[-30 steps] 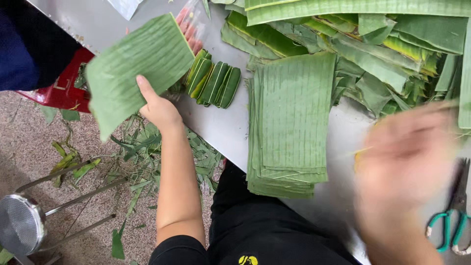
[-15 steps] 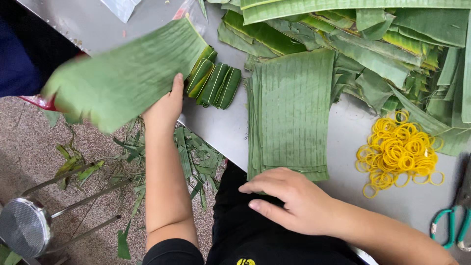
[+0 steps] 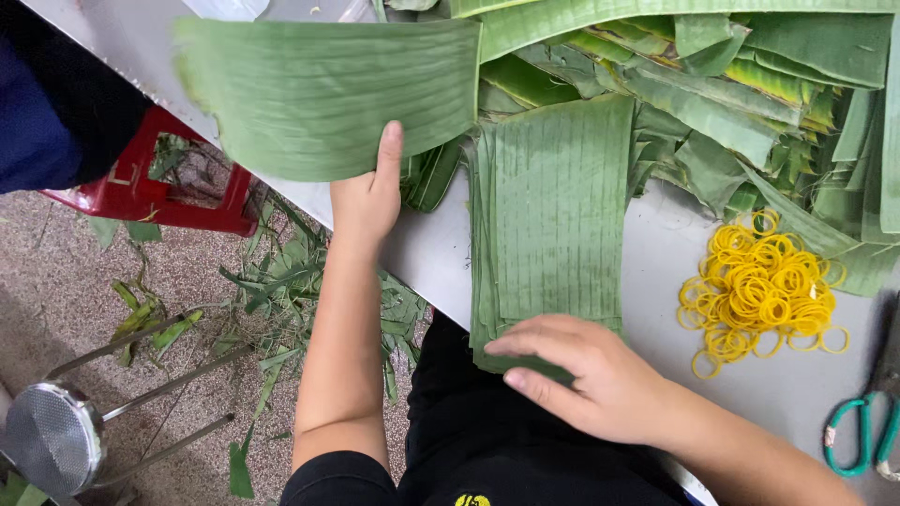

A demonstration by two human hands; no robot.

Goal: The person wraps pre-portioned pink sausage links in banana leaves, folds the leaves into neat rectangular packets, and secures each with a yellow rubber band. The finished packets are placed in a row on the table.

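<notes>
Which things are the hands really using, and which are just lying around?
In use:
left hand holding a cut leaf sheet
right hand resting on the stack of cut leaves

Lying about:
yellow rubber bands
green-handled scissors
leaf scraps on the floor
red stool
metal stool

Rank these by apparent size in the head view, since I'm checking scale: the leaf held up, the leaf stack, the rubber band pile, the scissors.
1. Held leaf, though nearer the camera
2. Leaf stack
3. Rubber band pile
4. Scissors, partly cut off
</notes>
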